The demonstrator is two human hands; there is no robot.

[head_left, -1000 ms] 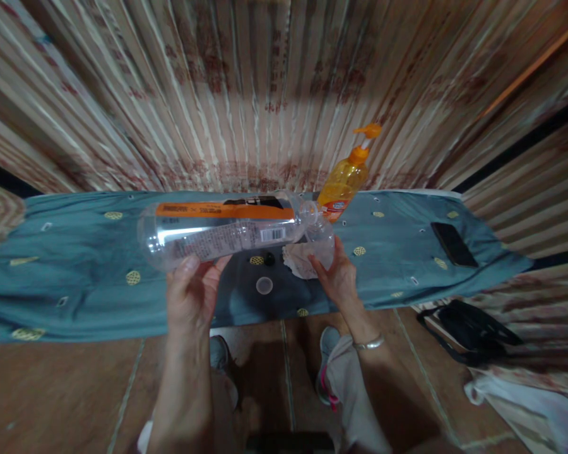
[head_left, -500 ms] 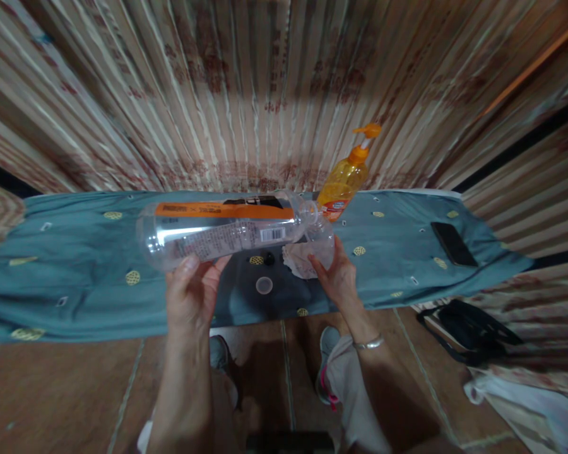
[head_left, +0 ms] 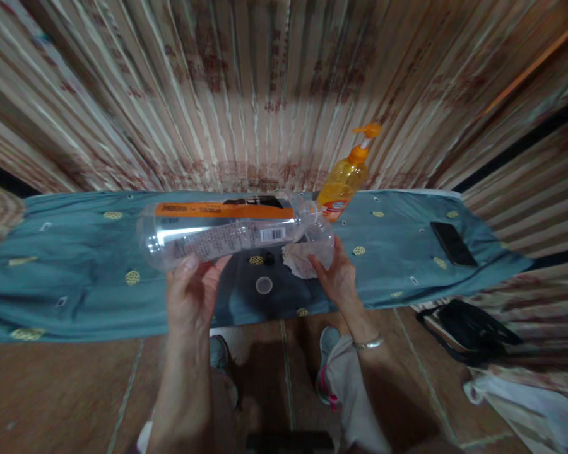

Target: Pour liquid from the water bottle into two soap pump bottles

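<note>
My left hand (head_left: pixel 192 284) grips a large clear plastic bottle (head_left: pixel 227 230) from below, near its base. The bottle lies nearly level, its mouth toward the right and an orange, silver and black label round it. In my right hand (head_left: pixel 338 274) is a small clear plastic cup (head_left: pixel 322 243), tilted against the bottle's mouth. Any liquid passing between them is too faint to make out. Beside the cup, partly hidden by it and my fingers, lies a crumpled pale cloth or tissue (head_left: pixel 299 261). A round translucent lid (head_left: pixel 264 285) rests on the table below the bottle, near a small black object (head_left: pixel 269 258).
Behind the cup stands an orange pump bottle (head_left: pixel 343 183) of yellow liquid. A dark phone (head_left: pixel 453 244) lies at the right on the teal tablecloth (head_left: pixel 89 252). A pleated curtain (head_left: pixel 246 94) hangs behind. On the floor at right is a black bag (head_left: pixel 473 331).
</note>
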